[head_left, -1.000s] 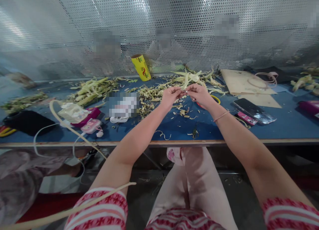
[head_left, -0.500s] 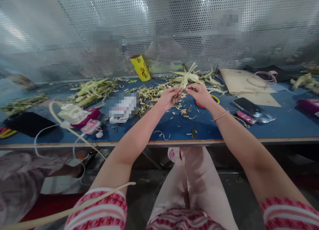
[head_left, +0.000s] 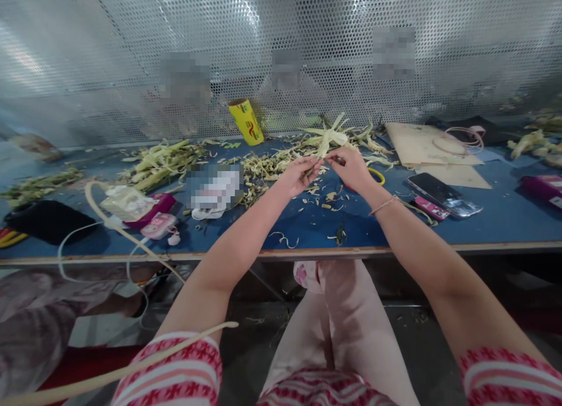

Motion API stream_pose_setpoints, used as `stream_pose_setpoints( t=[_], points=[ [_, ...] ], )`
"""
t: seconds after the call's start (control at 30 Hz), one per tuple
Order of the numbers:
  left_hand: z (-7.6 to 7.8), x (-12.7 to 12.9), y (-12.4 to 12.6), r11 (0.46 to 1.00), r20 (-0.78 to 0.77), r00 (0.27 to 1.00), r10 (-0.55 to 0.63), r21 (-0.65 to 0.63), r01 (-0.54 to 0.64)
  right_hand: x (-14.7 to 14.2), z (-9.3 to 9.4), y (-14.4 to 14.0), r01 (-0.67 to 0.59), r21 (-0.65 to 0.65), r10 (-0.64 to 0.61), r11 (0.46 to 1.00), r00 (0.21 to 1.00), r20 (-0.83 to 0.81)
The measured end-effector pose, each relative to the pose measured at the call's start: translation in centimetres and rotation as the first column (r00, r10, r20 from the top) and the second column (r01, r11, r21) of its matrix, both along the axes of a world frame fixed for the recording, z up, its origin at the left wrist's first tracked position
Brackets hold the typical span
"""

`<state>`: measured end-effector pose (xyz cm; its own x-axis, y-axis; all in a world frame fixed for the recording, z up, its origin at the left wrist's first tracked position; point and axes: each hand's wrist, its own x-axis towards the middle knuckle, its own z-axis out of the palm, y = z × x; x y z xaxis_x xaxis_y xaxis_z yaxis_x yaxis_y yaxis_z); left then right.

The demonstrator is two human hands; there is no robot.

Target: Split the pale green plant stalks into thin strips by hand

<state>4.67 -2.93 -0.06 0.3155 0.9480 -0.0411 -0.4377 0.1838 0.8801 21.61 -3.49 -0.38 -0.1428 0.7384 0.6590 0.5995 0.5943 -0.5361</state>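
Over the middle of the blue table, both hands meet at the base of a pale yellow-green leafy stalk [head_left: 332, 141]. My left hand [head_left: 302, 175] has its fingers closed around the stalk's lower end, palm turned inward. Just to the right, my right hand [head_left: 350, 166] pinches at the same end with thumb and fingers. The stalk's leaves fan up and away from the fingertips; its exact kind cannot be made out. A heap of plant scraps [head_left: 263, 170] lies beside and behind the hands. Partly hidden by my right wrist is a yellow and red ring [head_left: 378, 175].
A yellow cardboard tube [head_left: 246, 122] stands tilted by the perforated metal screen [head_left: 316, 19]. Leafy stalks [head_left: 160, 164] are piled at left, near a white packet [head_left: 219, 189]. A phone [head_left: 441, 193] and brown cardboard [head_left: 432, 145] lie at right. A cane-like strip [head_left: 132, 359] crosses at lower left.
My right fingers have curled in more and drawn slightly back at the stalk's base. A small yellowish scrap now shows on the table below the hands. My left hand stays nearly in place.
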Motion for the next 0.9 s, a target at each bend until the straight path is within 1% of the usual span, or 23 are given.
stream_pose_setpoints(
  t=[0.17,0.23,0.33,0.43,0.53,0.6,0.77,0.9],
  points=[
    [0.1,0.1,-0.1,1.000,0.025,1.000,0.000,-0.016,0.000,-0.5,-0.4,-0.2,-0.020,-0.012,0.021,1.000,0.997,0.080],
    [0.1,0.2,-0.2,1.000,0.033,0.999,-0.012,-0.023,0.013,-0.7,-0.5,-0.6,-0.018,0.021,0.015,1.000,0.990,0.143],
    [0.1,0.3,-0.4,0.998,0.051,0.997,-0.053,-0.019,0.054,-0.8,-0.5,-1.1,0.007,0.099,-0.030,0.995,0.971,0.235],
    [0.2,0.3,-0.6,0.994,0.065,0.993,-0.103,-0.011,0.104,-0.9,-0.5,-1.5,0.048,0.132,-0.085,0.990,0.954,0.288],
    [0.4,0.2,-0.7,0.992,0.072,0.989,-0.128,-0.008,0.129,-0.9,-0.2,-1.9,0.091,0.170,-0.136,0.981,0.951,0.278],
    [0.7,0.1,-0.8,0.992,0.076,0.989,-0.126,-0.018,0.127,-0.6,0.1,-2.0,0.091,0.208,-0.146,0.974,0.953,0.266],
    [1.5,-0.3,-1.4,0.994,0.107,0.989,-0.098,-0.042,0.103,0.6,0.7,-1.7,0.027,0.250,-0.095,0.968,0.960,0.264],
    [1.5,-0.4,-1.6,0.991,0.111,0.986,-0.123,-0.040,0.128,0.7,0.5,-1.3,0.018,0.246,-0.078,0.969,0.969,0.236]
  ],
)
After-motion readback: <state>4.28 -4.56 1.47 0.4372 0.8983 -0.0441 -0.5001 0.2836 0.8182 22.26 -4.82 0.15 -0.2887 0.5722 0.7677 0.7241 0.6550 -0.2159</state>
